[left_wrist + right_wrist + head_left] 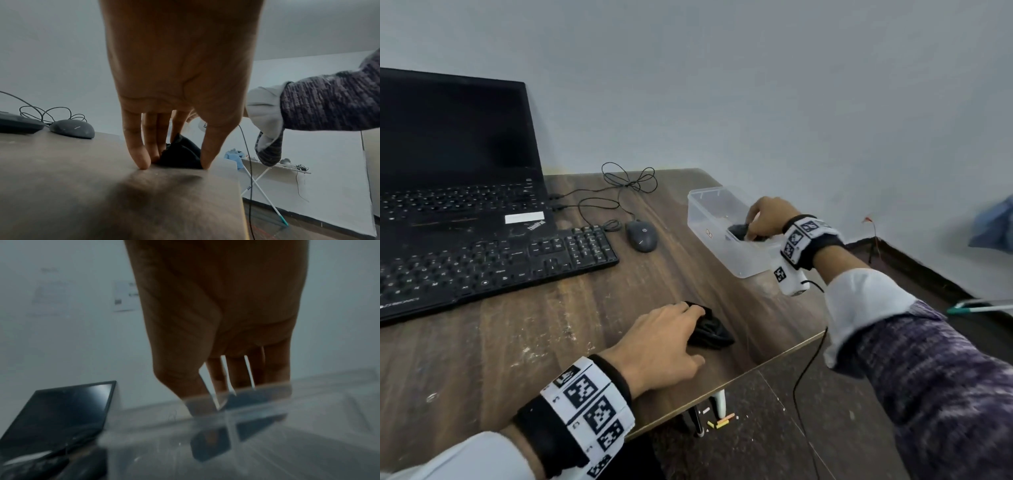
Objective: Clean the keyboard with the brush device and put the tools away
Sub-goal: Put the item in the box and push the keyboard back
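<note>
My right hand (751,233) reaches into a clear plastic box (705,209) at the table's right edge. Its fingers curl around a dark brush device (738,230) held low inside the box. In the right wrist view the right hand (236,394) dips past the box rim (318,384), and the brush device (257,402) shows blurred through the plastic. My left hand (698,332) lies on a crumpled black cloth (717,334) near the front edge, fingers straight, thumb beside it. The left wrist view shows the left hand (174,164) straddling the cloth (183,154). The black keyboard (493,263) lies at left.
An open black laptop (448,154) stands behind the keyboard. A grey mouse (642,236) and looped cables (630,180) lie between keyboard and box. The wooden table (585,325) ends just right of the cloth and box. Chalk bits (720,421) lie on the floor.
</note>
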The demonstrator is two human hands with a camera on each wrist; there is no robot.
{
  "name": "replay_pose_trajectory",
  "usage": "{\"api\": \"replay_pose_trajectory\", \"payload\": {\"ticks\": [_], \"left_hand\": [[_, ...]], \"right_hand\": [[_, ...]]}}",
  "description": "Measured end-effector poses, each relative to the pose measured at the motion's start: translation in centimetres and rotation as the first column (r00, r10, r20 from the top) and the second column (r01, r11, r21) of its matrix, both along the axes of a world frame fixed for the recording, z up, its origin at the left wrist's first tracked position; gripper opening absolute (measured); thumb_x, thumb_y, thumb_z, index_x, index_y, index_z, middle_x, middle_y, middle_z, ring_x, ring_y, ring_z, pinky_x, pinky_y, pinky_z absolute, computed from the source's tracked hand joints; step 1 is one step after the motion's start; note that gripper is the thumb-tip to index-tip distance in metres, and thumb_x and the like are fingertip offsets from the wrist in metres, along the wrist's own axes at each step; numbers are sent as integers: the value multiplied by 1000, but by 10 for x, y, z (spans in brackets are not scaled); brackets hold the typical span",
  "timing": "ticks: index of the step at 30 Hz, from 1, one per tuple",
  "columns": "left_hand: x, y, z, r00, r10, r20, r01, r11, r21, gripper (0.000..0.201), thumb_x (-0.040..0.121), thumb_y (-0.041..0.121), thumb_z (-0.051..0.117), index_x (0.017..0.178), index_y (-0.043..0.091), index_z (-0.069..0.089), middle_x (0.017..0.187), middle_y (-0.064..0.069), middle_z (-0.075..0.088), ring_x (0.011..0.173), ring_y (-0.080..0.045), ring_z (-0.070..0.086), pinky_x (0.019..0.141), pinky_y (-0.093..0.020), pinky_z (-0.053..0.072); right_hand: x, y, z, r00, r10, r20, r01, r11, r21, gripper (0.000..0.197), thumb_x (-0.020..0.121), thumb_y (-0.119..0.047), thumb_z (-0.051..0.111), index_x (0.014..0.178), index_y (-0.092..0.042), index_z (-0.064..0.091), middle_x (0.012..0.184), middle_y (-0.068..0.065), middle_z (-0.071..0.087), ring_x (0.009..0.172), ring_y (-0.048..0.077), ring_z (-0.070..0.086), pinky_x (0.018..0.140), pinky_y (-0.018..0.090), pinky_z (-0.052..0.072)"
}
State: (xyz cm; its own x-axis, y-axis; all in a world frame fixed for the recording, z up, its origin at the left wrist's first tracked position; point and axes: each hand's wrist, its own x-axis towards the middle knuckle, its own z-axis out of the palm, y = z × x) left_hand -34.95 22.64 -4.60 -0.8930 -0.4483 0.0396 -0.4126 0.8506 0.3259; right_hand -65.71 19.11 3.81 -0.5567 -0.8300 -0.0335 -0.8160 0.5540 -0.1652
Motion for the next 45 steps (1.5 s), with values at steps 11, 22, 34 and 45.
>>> {"api": "replay_pose_trajectory", "payload": {"ticks": [11,22,34,45], "left_hand": [[-24,-12,-4,999,-39,28,42,995,-90,41,91,36,61,129,22,59,120,0,58,113,-22,57,91,-39,49],[-32,-21,0,997,27,-69,-29,999,-30,20,88,38,65,99,21,67,101,1,68,96,-24,65,78,-36,51],[-57,-34,43,828,358,-431,57,711,701,23,91,26,75,84,4,75,69,-11,71,58,-21,66,58,-30,51],[-71,-31,43,741,525,-418,-38,655,755,21,89,39,74,101,22,68,96,0,70,91,-21,71,77,-41,59]], "right_hand": [[-18,-43,-39,988,25,-155,-3,989,146,30,89,-23,72,113,-6,67,109,15,72,88,32,61,76,33,51],[-1,-30,-6,999,10,32,-8,999,-51,45,87,-30,78,127,-12,67,112,8,72,91,30,73,84,41,64],[73,122,-3,746,511,427,-358,848,-391,26,93,-17,81,116,-27,76,105,0,81,95,15,76,84,36,58],[10,94,12,934,111,340,184,667,-722,14,76,-14,85,85,-13,75,74,-1,75,67,15,68,63,31,52]]}}
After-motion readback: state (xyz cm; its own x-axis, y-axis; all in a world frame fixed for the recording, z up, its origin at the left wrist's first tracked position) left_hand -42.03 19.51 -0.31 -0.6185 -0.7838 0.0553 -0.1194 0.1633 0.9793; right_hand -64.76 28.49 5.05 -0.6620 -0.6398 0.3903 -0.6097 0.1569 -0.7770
